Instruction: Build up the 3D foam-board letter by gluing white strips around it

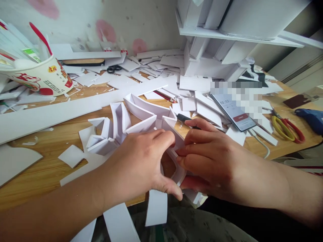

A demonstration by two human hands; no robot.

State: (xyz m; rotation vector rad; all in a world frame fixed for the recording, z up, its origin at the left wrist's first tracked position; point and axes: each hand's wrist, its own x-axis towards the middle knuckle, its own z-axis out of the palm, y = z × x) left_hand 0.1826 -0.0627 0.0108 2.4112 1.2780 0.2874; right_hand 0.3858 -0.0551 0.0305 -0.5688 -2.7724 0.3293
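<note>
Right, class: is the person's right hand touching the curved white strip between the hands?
Touching. The head view shows the right hand with its fingertips on the edge of the curved white strip.

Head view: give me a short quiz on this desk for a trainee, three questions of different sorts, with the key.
1. Multiple choice. The scissors beside the phone have handles that are:
A) both black
B) yellow and red
C) both green

2. True or false: fingers of the right hand touch a curved white piece.

3. Fill in the blank: the printed cup stands towards the ____ edge of the view.

Key: 1 B; 2 true; 3 left.
</note>
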